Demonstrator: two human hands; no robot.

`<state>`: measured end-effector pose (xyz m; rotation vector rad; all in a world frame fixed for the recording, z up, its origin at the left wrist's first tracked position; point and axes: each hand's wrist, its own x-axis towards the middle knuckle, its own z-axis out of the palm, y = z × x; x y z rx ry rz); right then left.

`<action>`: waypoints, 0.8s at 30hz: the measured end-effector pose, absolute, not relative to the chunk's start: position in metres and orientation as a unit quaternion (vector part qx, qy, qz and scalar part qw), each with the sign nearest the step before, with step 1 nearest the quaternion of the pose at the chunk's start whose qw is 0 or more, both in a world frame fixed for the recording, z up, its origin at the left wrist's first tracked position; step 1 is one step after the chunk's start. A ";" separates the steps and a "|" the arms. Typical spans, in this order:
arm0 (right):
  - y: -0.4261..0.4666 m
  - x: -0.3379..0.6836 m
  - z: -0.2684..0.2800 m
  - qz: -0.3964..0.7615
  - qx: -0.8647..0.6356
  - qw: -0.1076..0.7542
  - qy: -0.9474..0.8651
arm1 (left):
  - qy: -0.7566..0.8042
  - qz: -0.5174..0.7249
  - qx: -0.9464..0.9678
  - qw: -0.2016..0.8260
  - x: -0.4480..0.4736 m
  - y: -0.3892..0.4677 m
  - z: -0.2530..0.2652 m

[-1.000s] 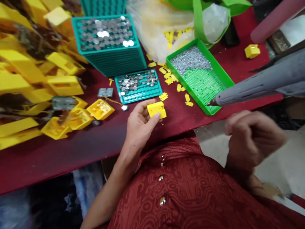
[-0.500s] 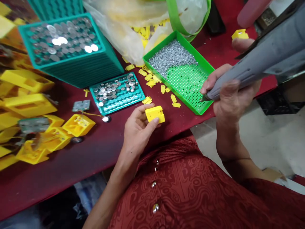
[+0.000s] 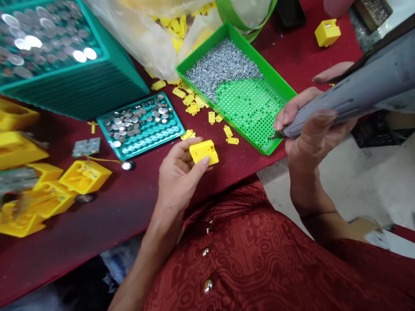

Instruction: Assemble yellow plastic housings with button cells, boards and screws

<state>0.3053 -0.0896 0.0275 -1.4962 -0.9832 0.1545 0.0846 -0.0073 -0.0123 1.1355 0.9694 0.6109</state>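
Clamped on a block [image 3: 204, 153], the left hand [image 3: 177, 179] is hovering left of the green tray [image 3: 212, 41], and right of it the right hand [image 3: 306, 149] is clasping a driver [image 3: 350, 97], seemingly collecting one of the screws [image 3: 227, 62], next needing a steady tip [image 3: 275, 135].

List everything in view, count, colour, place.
Held box: one, yellow, centre
Tool: one, grey, right
Screw tray: one, green, centre
Screws: many, silver, inside
Disc trays: stack plus one, teal, left
Discs: many, silver, left
Plates: many, yellow, centre
Plastic bag: one, whitish, top
Casings: several, yellow, left
Circuit boards: two visible, greyish, left
Loose box: one, yellow, right
Table: one, red, beneath
Crate: one, black, right
Garment: one, red, bottom
Left hand: one, on held box
Right hand: one, on tool
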 end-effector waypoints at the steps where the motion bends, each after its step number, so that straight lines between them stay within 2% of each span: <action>1: -0.090 0.306 0.027 0.059 -0.665 0.609 -0.428 | 0.435 0.272 0.507 0.693 0.085 -0.007 -0.012; 9: -0.089 0.309 0.018 0.056 -0.765 0.511 -0.389 | 0.432 0.283 0.508 0.689 0.086 -0.008 -0.012; 13: -0.092 0.309 0.022 0.087 -0.699 0.583 -0.404 | 0.426 0.287 0.517 0.685 0.086 -0.007 -0.013; 17: -0.094 0.310 0.027 0.083 -0.718 0.570 -0.389 | 0.425 0.284 0.517 0.686 0.084 -0.007 -0.014; 24: -0.093 0.302 0.031 0.078 -0.679 0.599 -0.418 | 0.427 0.284 0.514 0.688 0.086 -0.006 -0.013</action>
